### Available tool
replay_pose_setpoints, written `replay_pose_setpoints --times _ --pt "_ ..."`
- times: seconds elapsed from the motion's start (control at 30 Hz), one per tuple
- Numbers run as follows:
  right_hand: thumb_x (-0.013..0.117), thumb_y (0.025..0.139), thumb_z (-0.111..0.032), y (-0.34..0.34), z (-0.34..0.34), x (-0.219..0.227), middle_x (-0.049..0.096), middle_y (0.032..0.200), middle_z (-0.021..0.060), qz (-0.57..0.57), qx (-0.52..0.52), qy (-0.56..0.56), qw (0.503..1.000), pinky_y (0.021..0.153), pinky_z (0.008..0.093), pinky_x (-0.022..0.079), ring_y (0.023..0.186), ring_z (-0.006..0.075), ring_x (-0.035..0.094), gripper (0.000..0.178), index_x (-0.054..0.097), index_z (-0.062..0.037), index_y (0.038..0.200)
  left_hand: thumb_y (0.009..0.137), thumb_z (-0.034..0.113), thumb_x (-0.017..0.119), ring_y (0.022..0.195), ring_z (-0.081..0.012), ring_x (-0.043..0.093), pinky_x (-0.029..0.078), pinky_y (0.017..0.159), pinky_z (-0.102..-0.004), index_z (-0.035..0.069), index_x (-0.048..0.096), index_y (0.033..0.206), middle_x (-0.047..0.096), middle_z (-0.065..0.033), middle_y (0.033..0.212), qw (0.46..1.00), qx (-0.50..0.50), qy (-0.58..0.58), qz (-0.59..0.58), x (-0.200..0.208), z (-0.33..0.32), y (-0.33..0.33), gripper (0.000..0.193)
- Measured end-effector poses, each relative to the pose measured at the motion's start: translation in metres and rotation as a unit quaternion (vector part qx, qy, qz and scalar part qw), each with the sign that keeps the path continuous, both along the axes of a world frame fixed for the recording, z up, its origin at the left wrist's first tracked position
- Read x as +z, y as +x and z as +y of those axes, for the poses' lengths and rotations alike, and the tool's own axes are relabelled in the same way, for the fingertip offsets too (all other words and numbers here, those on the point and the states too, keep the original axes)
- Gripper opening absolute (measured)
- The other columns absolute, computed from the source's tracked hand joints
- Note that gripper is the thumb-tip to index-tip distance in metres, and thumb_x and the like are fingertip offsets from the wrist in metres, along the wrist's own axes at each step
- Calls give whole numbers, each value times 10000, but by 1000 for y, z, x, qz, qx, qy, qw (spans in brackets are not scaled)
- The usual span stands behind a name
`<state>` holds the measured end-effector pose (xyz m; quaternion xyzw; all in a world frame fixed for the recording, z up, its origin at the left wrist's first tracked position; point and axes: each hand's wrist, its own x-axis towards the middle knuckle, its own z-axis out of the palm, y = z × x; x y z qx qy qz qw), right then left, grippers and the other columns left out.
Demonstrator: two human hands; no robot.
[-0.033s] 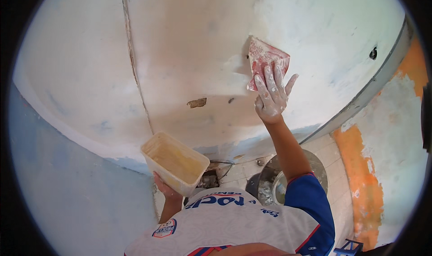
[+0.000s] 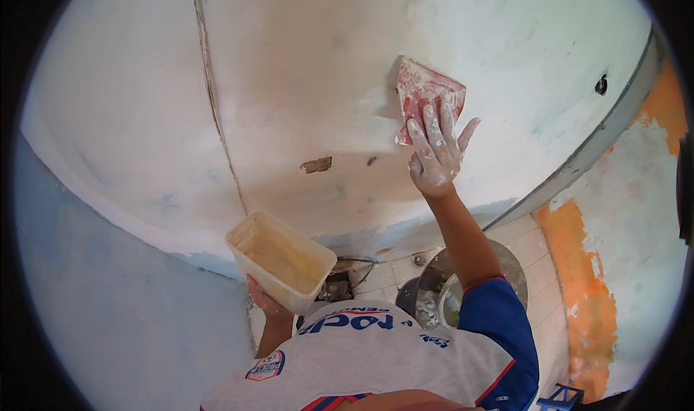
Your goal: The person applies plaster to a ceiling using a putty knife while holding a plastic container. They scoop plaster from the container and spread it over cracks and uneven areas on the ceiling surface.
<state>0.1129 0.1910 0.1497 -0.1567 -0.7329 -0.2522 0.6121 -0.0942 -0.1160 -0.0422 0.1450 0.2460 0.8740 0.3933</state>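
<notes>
My right hand (image 2: 436,154), smeared with white paste, is raised and presses a red flat scraper (image 2: 425,93) against the white wall (image 2: 303,71). Its fingers spread over the lower part of the scraper. Low near my chest, my left hand (image 2: 264,306) grips the underside of a rectangular translucent plastic tub (image 2: 280,258). The tub is tilted and coated inside with beige paste.
A thin vertical seam (image 2: 210,86) runs down the wall at the left. A brown chipped patch (image 2: 316,165) lies below the scraper's level. On the tiled floor stands a metal basin (image 2: 442,284). At the right is a wall with orange patches (image 2: 582,266).
</notes>
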Motion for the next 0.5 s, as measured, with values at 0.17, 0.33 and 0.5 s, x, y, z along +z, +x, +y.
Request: replay_pose_setpoints --times 0.17,0.33,0.5 --pt "593 762 78 -5 9 -3 691 1367 88 -45 -28 -21 998 1252 647 82 1326 336 614 572 746 -173 1252 1053 608 312 1438 -357 436 395 1177 -524 157 286 1614 392 -125 1604 1000 -16 17 0 13 14 5 720" --pt "601 832 44 10 9 -3 703 1348 80 -73 -50 20 996 1261 623 69 1308 323 631 484 746 -181 1235 1056 605 317 1438 -365 436 392 1179 -539 166 291 1613 399 -120 1601 999 -26 46 13 22 17 9 709" --pt "610 905 -81 22 -13 35 703 1354 49 -11 -39 20 999 1262 621 50 1287 294 647 383 758 -242 1220 1051 619 314 1438 -366 435 390 1180 -544 168 283 1614 382 -121 1610 999 -15 20 -36 31 8 17 722"
